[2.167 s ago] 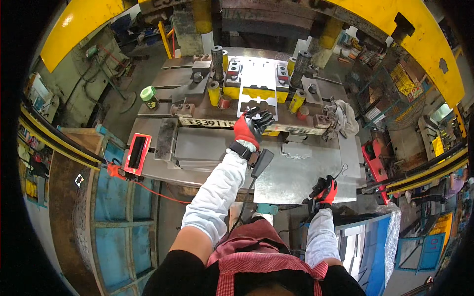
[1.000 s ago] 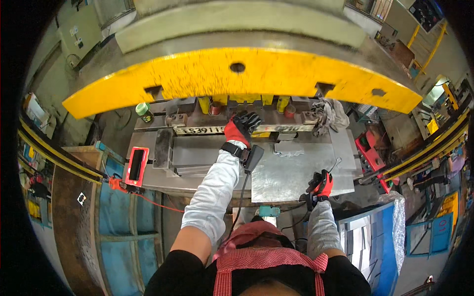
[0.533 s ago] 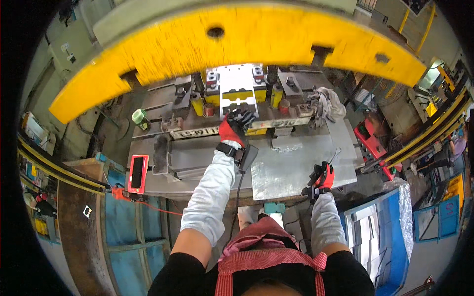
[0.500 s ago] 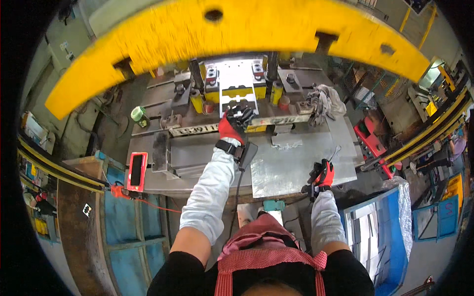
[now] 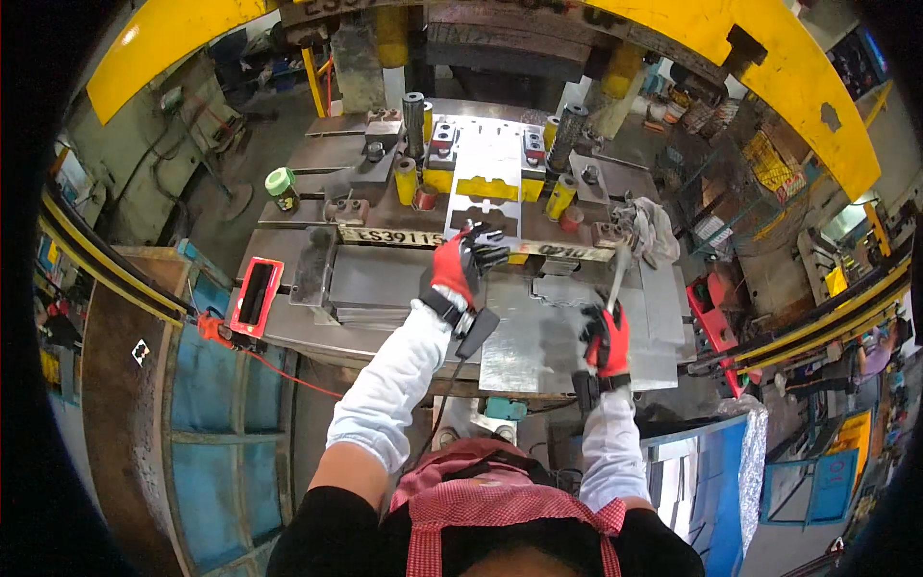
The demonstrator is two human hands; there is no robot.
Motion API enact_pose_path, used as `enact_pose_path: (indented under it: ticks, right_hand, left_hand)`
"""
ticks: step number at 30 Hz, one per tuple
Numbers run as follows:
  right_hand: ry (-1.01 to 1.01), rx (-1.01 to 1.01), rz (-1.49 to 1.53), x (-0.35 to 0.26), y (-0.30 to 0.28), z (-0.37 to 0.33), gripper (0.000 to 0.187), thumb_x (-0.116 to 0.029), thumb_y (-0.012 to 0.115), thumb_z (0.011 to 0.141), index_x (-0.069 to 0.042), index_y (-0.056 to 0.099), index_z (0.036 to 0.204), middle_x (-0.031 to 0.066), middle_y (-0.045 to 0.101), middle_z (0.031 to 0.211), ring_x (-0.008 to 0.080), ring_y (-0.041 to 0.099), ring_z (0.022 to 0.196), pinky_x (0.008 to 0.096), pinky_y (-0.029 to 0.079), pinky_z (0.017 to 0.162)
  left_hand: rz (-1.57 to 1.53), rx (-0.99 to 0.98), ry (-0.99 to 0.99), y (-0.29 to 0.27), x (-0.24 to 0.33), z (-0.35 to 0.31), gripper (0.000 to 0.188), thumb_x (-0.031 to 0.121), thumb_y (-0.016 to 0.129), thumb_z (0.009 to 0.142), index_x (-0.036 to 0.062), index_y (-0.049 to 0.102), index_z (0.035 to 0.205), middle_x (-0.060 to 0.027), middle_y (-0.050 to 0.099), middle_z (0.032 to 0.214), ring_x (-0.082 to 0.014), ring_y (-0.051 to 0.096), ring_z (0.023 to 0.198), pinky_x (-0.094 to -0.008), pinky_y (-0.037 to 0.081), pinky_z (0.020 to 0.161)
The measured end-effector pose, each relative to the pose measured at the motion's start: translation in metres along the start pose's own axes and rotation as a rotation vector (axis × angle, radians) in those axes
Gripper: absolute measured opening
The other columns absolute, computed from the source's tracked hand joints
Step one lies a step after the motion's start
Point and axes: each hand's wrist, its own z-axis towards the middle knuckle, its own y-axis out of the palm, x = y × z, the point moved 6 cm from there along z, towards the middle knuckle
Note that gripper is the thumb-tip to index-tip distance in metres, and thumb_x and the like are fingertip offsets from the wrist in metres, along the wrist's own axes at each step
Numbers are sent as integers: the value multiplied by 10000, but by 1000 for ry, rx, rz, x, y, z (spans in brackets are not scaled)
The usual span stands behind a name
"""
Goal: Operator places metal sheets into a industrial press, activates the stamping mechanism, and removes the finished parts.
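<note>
My left hand (image 5: 466,262), in a red glove with black fingers, is at the near end of a shiny metal strip (image 5: 487,144) with cut-outs. Its fingers are spread, and I cannot tell whether they touch the strip. The strip lies over a die with yellow blocks (image 5: 406,181) and upright guide posts (image 5: 567,137). My right hand (image 5: 608,341), gloved alike, is closed around a slim light-coloured metal hand tool (image 5: 618,277) pointing away from me; its exact kind is blurred. Beneath the tool hand is a flat metal sheet (image 5: 519,356), with a jagged-edged metal piece (image 5: 561,288) just beyond.
A stack of metal plates (image 5: 380,288) lies left of my left hand, beside a red-framed dark device (image 5: 257,297). Farther off are a green-lidded jar (image 5: 281,188) and a grey rag (image 5: 646,229). A yellow press beam (image 5: 808,91) arches overhead.
The yellow beam sits higher in view, exposing more of the guide posts and a dark block behind. My right hand has moved forward and left with the tool. My left hand stays near the strip.
</note>
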Motion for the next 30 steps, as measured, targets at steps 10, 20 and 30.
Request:
enact_pose_path:
  ticks: [10,20,30]
  right_hand:
    - [132,-799,-299,-20,192,150,187,-233,503,869,-58,570,882,12,531,746,89,460,638,250,352,575]
    - [232,-425,-128,-48,53,-21,377,-156,520,816,-11,499,1164,46,593,802,64,474,538,185,357,464]
    - [466,-428,-377,-6,-35,-46,326,-199,551,855,-44,513,1139,25,593,753,50,454,492,199,366,447]
  left_hand:
    - [-10,20,56,-29,-5,-40,372,268,451,917,-17,517,1148,-230,627,914,-308,646,804,-404,544,731]
    - [1191,386,203,-21,125,-319,272,157,553,827,0,587,1046,-109,621,975,-208,595,835,-329,477,740]
    - [2467,1380,42,-228,426,-716,335,228,504,839,49,532,1121,-133,587,1049,-237,563,934,-340,434,828]
